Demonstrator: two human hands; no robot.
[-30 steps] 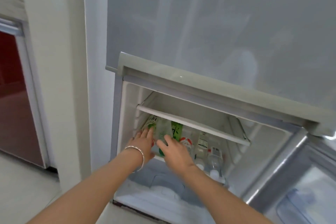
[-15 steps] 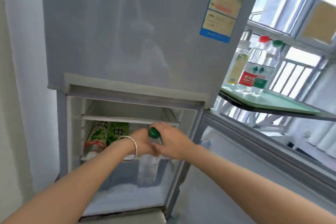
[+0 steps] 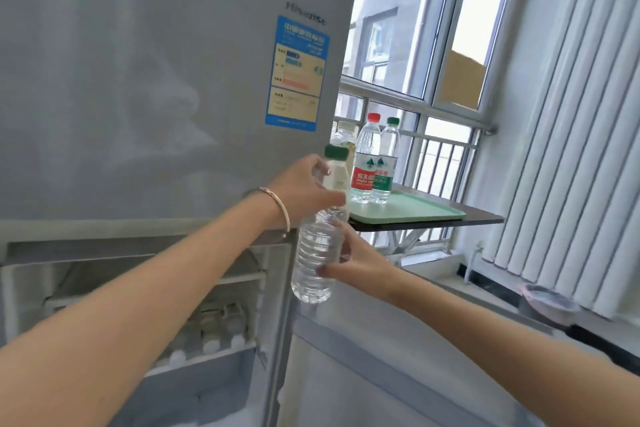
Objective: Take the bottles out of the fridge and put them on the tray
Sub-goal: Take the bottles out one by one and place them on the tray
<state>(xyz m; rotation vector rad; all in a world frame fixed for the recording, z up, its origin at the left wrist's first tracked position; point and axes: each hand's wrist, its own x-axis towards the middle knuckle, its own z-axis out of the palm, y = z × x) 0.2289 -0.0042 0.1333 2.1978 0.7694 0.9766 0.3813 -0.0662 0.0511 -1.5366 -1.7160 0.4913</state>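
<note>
I hold a clear water bottle [image 3: 317, 253] with a green cap upright in the air, in front of the fridge's right edge. My left hand [image 3: 304, 189] grips its neck and my right hand [image 3: 360, 258] grips its lower body. A pale green tray [image 3: 412, 210] lies on a dark table to the right, just beyond the bottle. On the tray stand a red-capped bottle [image 3: 365, 163], a green-capped bottle [image 3: 386, 163] and a third bottle [image 3: 344, 137] partly hidden behind the held one. Several more bottles [image 3: 211, 340] remain in the open lower fridge compartment [image 3: 138, 305].
The grey fridge's upper door [image 3: 156, 80] is shut and fills the left. The lower door [image 3: 381, 374] hangs open below my right arm. A window with metal railings [image 3: 440, 149] is behind the tray. A white radiator [image 3: 571, 149] and a small bin [image 3: 550, 302] stand at right.
Both hands lifted the green-capped bottle out of the lower compartment and carried it up and right toward the tray. My view turned right, bringing the tray and window in.
</note>
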